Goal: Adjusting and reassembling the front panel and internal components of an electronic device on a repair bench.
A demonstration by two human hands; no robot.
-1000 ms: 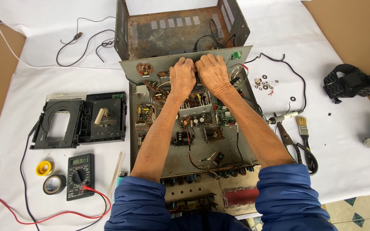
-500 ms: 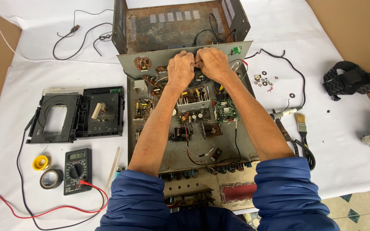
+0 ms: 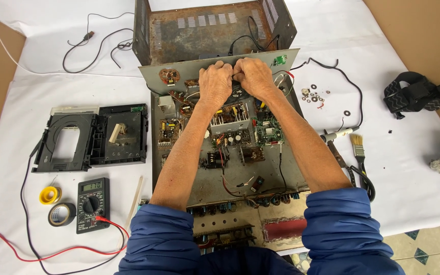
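**Both hands pinch at the tilted front panel**

Head view: the opened amplifier chassis (image 3: 225, 147) lies flat, boards exposed. At its far edge the left hand (image 3: 215, 84) and right hand (image 3: 253, 76) meet, fingers curled together on the grey front panel (image 3: 179, 76). What they pinch is hidden. Left of the chassis sits a multimeter (image 3: 91, 203).

Green circuit board (image 3: 269, 130) (rusty brown case (image 3: 207, 30)), yellow solder reel (image 3: 50, 195).
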